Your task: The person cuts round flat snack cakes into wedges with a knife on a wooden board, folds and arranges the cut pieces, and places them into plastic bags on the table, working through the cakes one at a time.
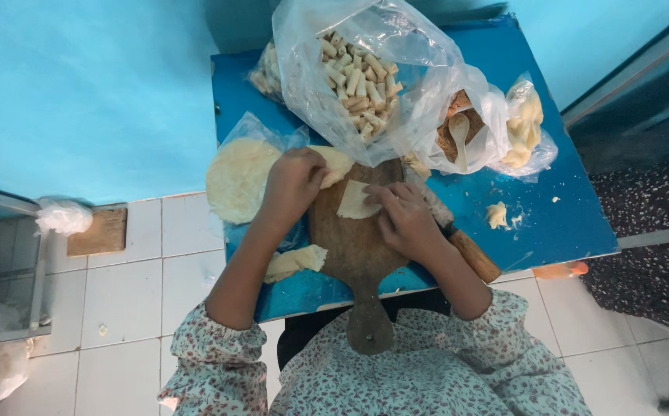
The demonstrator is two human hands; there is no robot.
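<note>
A small pale square of dough wrapper (353, 202) is lying near the top of a round wooden cutting board (353, 250), whose handle is pointing back toward your body. Your right hand (406, 218) is reaching in from the lower right with the forearm angled across the board's edge; its fingers (384, 194) are curling loosely, tips pressing on the wrapper's right edge. Your left hand (292, 182) is coming in from the lower left, knuckles up, fingers bent down and closing on a second pale wrapper piece (336, 162) at the board's upper left rim. The board is sitting on a small blue table (550, 223). Just left of your left hand, a round stack of wrappers (238, 179) is resting in clear plastic. Above the board, an open plastic bag (365, 77) is holding many small rolled pieces. To its right, another bag is holding brown filling with a wooden spoon (459, 139).
</note>
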